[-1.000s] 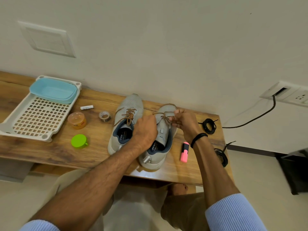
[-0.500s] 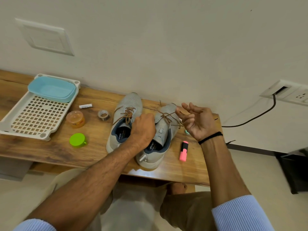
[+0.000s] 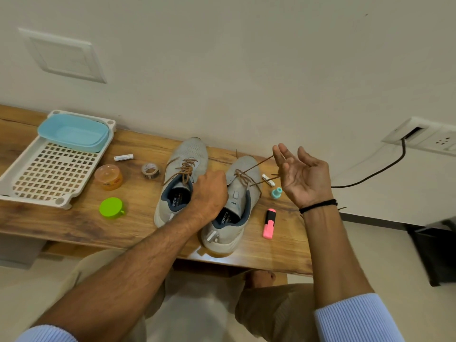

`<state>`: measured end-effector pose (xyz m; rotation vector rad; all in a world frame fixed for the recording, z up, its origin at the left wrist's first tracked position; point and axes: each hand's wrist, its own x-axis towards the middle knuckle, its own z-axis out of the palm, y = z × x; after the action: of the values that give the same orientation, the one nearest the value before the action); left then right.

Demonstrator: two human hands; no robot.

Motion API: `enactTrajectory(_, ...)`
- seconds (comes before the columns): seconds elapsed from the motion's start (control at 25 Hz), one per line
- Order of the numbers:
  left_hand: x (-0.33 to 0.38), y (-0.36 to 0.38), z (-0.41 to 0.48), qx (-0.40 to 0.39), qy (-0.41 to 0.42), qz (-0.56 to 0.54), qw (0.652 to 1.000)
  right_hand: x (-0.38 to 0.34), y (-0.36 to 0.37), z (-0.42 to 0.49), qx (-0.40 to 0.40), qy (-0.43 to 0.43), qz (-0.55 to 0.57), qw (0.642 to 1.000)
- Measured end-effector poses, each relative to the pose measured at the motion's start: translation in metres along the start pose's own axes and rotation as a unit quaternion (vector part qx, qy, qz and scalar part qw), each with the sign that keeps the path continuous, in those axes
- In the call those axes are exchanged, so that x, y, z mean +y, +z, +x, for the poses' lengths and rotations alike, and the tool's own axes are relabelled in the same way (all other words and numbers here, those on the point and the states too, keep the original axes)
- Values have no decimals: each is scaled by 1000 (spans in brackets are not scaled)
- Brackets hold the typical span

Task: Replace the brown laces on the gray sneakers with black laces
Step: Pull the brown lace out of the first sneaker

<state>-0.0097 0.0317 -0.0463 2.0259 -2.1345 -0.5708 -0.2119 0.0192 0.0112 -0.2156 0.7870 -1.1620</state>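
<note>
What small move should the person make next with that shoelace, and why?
Probably pull the brown lace clear of its top eyelets with the right hand: it runs taut from the sneaker to those fingers, and the left hand grips the sneaker to steady it.

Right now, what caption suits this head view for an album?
Left hand steadies a gray sneaker while right hand holds its brown lace taut.
</note>
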Motion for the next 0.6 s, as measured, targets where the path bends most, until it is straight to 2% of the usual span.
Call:
enactTrajectory(0.12, 1, 1, 1, -8, -1, 0, 1000, -1, -1, 1, -17, -5, -23, 1000)
enactTrajectory(0.32, 0, 2, 2, -11, 1, 5, 1000, -4, 1, -3, -77, 8, 66, 995)
enactTrajectory(0.4, 0, 2, 2, -13, 0, 3, 1000, -3, 0, -4, -121, 21, 136, 983)
enactTrajectory(0.48, 1, 2, 2, -15, 1, 1, 1000, -2, 9, -7, -98, 24, 127, 987)
enactTrajectory(0.6, 0, 2, 1, -13, 0, 6, 1000, 1, 7, -3, -43, 17, 34, 998)
